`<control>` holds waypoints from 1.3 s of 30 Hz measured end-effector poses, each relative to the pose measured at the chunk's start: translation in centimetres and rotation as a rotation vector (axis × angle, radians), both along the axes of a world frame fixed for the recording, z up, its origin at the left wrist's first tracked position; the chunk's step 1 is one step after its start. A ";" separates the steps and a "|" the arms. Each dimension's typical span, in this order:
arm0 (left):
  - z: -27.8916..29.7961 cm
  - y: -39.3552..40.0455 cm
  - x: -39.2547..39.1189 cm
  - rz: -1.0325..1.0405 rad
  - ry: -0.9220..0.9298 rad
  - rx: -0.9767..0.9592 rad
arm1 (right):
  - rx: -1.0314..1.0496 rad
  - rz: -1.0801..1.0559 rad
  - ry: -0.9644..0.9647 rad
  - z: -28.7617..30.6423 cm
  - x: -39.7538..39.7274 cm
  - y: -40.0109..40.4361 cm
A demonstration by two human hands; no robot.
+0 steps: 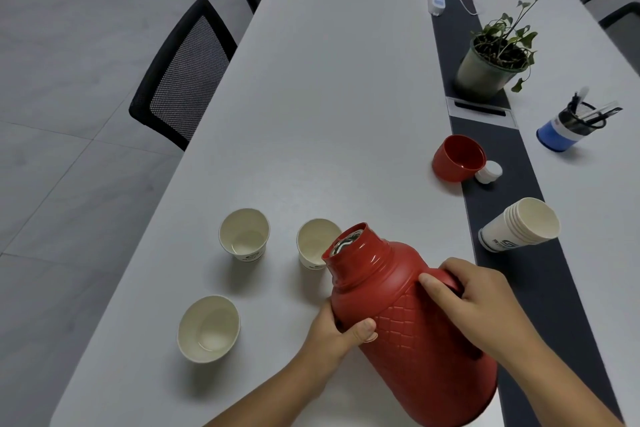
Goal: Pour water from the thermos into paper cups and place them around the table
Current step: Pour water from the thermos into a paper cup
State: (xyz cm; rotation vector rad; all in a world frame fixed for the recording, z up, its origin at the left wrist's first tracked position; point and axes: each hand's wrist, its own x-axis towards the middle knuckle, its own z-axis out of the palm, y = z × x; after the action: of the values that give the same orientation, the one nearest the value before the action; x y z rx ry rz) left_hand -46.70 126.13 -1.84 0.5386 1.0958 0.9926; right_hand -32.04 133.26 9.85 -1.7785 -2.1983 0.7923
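Both hands hold the red thermos [412, 329], which is tilted with its open mouth leaning up and to the left, toward the nearest paper cup [317, 242]. The left hand [337, 333] cups the lower left side of the body, thumb curled over the quilted front, fingers hidden behind it. The right hand [474, 291] wraps the handle at the shoulder of the thermos, thumb pressed along the red wall. Just beyond the left hand, the thermos mouth overlaps the rim of that cup; whether water is falling cannot be told. A second paper cup [244, 234] stands further left of it, and a third paper cup [209, 328] sits left of the left hand, near the table edge [145, 253]. Beyond the right hand a stack of paper cups [519, 225] lies on its side on the dark centre strip [502, 191]. Further off lie the red thermos lid [457, 159] and, touching it, a white stopper [489, 173]. Far past the right hand stand a potted plant [491, 59] and a pen holder [568, 128]
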 end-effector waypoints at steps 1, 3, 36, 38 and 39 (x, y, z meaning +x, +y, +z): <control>0.0 0.0 0.0 0.002 -0.004 0.001 | -0.001 -0.002 0.002 0.0 0.0 0.0; 0.0 0.0 0.1 0.007 -0.002 0.003 | 0.002 -0.008 0.003 0.2 0.0 0.0; 4.3 6.1 0.0 -0.134 0.544 0.294 | 0.001 -0.456 0.790 -3.7 4.7 1.3; 4.9 8.1 0.1 -0.154 0.613 0.314 | 0.016 -0.472 0.836 -4.0 4.9 2.7; 5.2 9.4 0.1 -0.170 0.660 0.327 | 0.035 -0.474 0.852 -4.1 4.9 3.8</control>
State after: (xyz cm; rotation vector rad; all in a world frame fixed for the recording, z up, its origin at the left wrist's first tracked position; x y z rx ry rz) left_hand -46.60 135.56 3.40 1.2665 1.4402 0.8658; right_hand -27.13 137.01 5.73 -1.4489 -1.1858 1.0986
